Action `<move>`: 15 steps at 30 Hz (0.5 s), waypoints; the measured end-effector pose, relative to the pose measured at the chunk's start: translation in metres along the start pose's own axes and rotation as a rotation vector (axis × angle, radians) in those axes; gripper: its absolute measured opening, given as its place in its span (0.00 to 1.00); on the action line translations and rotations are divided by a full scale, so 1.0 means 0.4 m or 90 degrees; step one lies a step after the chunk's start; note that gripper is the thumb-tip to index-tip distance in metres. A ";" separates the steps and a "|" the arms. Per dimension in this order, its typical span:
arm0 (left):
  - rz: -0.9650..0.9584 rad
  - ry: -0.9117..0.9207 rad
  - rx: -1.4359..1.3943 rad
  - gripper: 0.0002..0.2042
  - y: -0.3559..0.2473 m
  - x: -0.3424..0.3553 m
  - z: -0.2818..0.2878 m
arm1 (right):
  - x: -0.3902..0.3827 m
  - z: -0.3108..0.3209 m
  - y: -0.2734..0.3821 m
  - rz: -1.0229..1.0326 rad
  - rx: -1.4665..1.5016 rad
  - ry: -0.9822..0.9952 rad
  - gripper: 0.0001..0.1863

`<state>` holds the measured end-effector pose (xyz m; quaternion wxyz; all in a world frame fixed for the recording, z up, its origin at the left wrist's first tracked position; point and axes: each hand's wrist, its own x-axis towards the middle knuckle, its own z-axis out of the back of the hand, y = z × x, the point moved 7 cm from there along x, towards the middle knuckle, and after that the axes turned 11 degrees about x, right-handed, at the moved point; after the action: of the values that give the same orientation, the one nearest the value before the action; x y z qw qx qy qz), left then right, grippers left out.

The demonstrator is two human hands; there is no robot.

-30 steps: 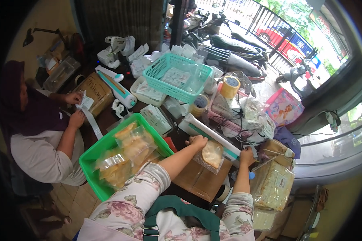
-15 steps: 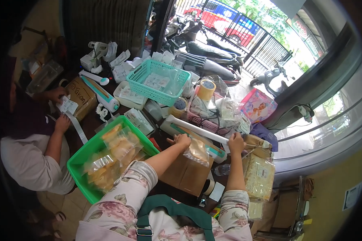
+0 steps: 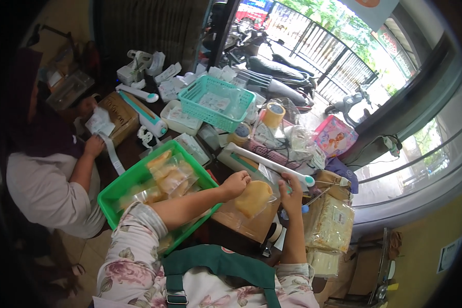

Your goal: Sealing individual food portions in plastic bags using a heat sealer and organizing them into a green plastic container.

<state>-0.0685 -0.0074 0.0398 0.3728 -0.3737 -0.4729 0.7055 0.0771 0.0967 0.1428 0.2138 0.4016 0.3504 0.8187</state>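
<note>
Leftmost, a co-worker [image 3: 46, 169] is handling a paper strip [image 3: 110, 154] beside the green basket [image 3: 119, 191] of filled bags. Next, the left hand [image 3: 236, 183] is pinching the near edge of a clear bag [image 3: 252, 199] of pale snacks, fingers clamped on the plastic. Further right, the right hand [image 3: 291, 191] is gripping the bag's far edge, fingers closed on it, just below the white heat sealer [image 3: 272, 163] on the bench. Seemingly the sealing step is in hand; the next move likely calls for feeding the bag's mouth flat under the sealer's bar.
</note>
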 end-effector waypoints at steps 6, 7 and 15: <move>-0.185 -0.167 0.050 0.09 -0.076 -0.176 0.193 | -0.031 -0.162 0.178 0.101 0.033 0.236 0.20; -0.161 -0.186 0.053 0.09 -0.071 -0.202 0.231 | -0.028 -0.187 0.208 0.137 0.068 0.232 0.19; -0.164 -0.497 0.197 0.10 -0.071 -0.549 0.532 | -0.026 -0.368 0.357 0.009 0.367 0.350 0.16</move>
<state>-0.1538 -0.2754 0.1631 0.3028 0.0432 -0.5098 0.8041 -0.0453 -0.0637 0.1806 -0.0153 0.2136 0.6074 0.7650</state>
